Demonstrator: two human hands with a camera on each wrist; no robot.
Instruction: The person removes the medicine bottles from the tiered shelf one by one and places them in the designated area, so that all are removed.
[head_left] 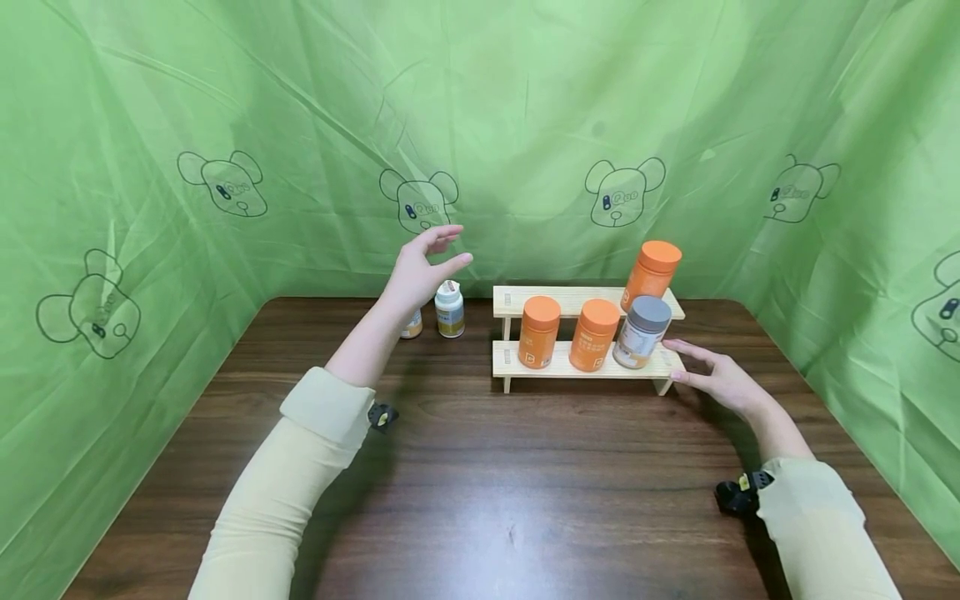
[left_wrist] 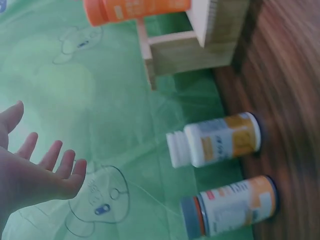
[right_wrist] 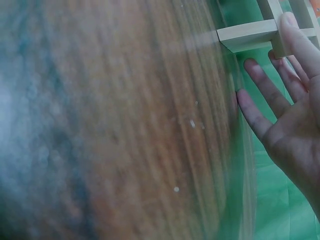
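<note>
My left hand [head_left: 420, 267] is raised with thumb and fingers apart, holding nothing. Below it stand a white pill bottle with a white cap [head_left: 450, 312] and a second white pill bottle with a grey cap [left_wrist: 237, 207], mostly hidden by the arm in the head view. At the right end of a two-step wooden rack [head_left: 577, 372], my right hand [head_left: 723, 382] spreads its fingers and thumb by the lower step. Whether its fingertips touch the wood I cannot tell. The lower step bears two orange jars [head_left: 540, 333] [head_left: 595, 336] and a grey-capped white jar [head_left: 642, 333].
Another orange jar [head_left: 651, 273] stands on the upper step at its right end. A brown wooden table [head_left: 510, 492] carries everything. Green cloth [head_left: 517, 108] with bear drawings hangs behind the table and along both sides.
</note>
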